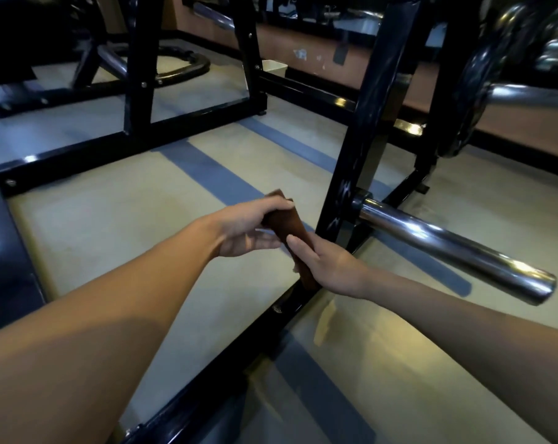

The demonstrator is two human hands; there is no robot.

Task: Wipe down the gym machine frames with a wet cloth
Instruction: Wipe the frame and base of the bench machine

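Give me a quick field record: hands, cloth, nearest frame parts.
left hand: pinches the upper end of the cloth
right hand: grips the lower part of the cloth
cloth: brown, folded, held between both hands, off the frame
upright post: black, just right of the cloth
chrome peg: sticks out from the post
base rail: black, below the hands

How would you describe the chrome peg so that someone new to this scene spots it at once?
Start at the black upright post right of centre, just beyond the hands holding the brown cloth. Low on it, a thick chrome peg sticks out toward the lower right. Unlike the weight plate's bar higher up, it is bare and ends free.
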